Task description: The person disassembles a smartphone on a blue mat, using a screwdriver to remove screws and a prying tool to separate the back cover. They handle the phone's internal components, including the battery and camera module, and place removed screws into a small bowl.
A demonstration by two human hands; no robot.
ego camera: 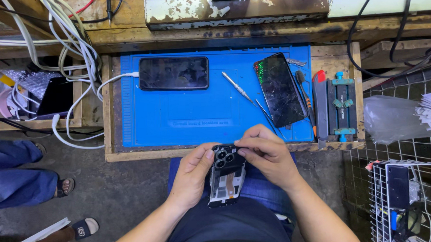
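An opened phone (227, 177) with its back cover off and a black camera block at the top sits over my lap. My left hand (193, 175) grips its left edge, thumb by the camera lenses. My right hand (267, 154) pinches at the phone's top right corner, fingers curled together. On the blue work mat (187, 120) beyond my hands lie a dark phone (174, 73) with a white cable plugged in, a cracked phone (279, 89), a small screwdriver (237, 87) and thin tweezers (266, 115).
A blue phone clamp jig (341, 104) and a red-handled tool (319, 108) lie at the mat's right. White cables (70, 44) hang at left. A wire rack (396, 199) stands at right. Another person's legs in jeans and sandals (22, 181) are at lower left.
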